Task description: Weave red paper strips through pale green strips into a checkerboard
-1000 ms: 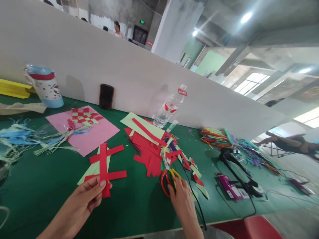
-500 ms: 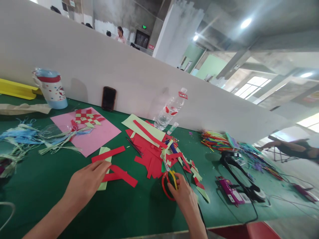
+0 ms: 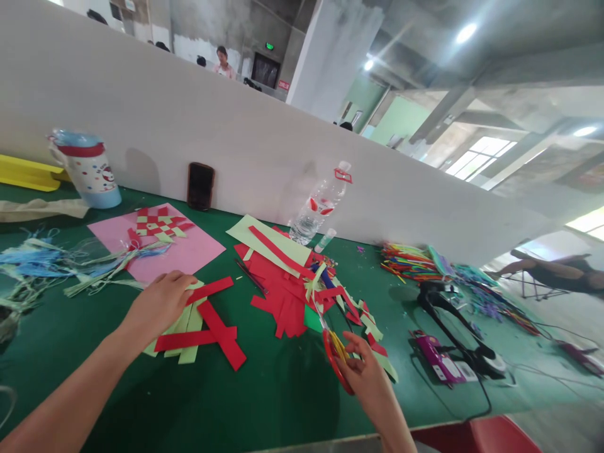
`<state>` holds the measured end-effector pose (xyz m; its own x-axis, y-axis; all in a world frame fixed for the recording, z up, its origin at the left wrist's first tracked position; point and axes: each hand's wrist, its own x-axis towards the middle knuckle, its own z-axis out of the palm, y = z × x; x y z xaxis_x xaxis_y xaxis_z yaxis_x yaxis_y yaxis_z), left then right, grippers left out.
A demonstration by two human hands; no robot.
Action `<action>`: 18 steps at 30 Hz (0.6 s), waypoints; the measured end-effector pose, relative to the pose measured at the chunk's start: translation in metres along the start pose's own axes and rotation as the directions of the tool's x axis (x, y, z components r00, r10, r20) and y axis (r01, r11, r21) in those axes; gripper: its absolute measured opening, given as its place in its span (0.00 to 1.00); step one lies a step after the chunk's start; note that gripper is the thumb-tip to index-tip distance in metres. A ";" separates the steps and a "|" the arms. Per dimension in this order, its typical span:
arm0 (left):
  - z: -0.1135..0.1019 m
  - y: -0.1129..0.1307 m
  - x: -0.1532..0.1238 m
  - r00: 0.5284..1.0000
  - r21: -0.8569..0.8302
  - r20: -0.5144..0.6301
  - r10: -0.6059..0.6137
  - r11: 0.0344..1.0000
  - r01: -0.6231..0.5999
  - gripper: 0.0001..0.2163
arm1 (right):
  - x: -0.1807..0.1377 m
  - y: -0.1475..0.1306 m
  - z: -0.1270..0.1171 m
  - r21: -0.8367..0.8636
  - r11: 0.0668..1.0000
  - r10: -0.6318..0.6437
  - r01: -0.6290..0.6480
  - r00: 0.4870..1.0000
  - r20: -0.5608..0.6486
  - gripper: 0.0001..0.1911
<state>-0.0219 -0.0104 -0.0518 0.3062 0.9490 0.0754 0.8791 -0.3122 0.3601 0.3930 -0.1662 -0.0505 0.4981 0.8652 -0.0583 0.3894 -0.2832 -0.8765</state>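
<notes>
My left hand (image 3: 163, 305) lies over crossed paper strips on the left, fingers bent together at their upper end; the fingertips are partly hidden. Pale green strips (image 3: 191, 324) fan out from beneath it, and red strips (image 3: 221, 333) lie across them. In my right hand (image 3: 370, 368) are scissors (image 3: 336, 352) with red and yellow handles, the thumb at the red loop and other fingers loosely spread. Their blades point up and away, toward a heap of red paper (image 3: 283, 296) and cut scraps. A pale green sheet (image 3: 268, 245) rests on that heap.
Behind stand a water bottle (image 3: 318, 211), a glue stick (image 3: 325, 241), a phone (image 3: 200, 186) and a patterned cup (image 3: 89, 173). A woven red-green piece (image 3: 160, 223) lies on pink paper (image 3: 202, 248). Pipe cleaners (image 3: 408, 261) and a black headset-like strap (image 3: 453, 327) are at right.
My left hand has moved up and left over the strips, which lie differently, with more green showing. My right hand has shifted right with the scissors, and their handles have turned.
</notes>
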 end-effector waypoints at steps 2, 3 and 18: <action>0.003 0.003 0.018 0.999 0.014 0.043 -0.009 1.000 0.008 0.15 | -0.005 -0.005 -0.005 0.145 0.989 0.033 -0.036 0.999 0.024 0.32; 0.006 0.005 0.026 0.998 0.024 0.065 -0.012 1.000 0.010 0.14 | -0.009 -0.008 -0.007 0.209 0.977 0.037 -0.043 0.999 0.033 0.33; 0.016 0.010 0.048 0.968 -0.045 0.249 -0.037 0.998 0.050 0.16 | -0.053 -0.023 0.021 0.659 0.748 -0.067 -0.078 0.979 0.192 0.38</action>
<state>0.0070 0.0314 -0.0592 0.3546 0.9190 -0.1723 0.8759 -0.2620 0.4052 0.3410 -0.1971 -0.0369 0.3133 0.9453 -0.0903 -0.2585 -0.0066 -0.9660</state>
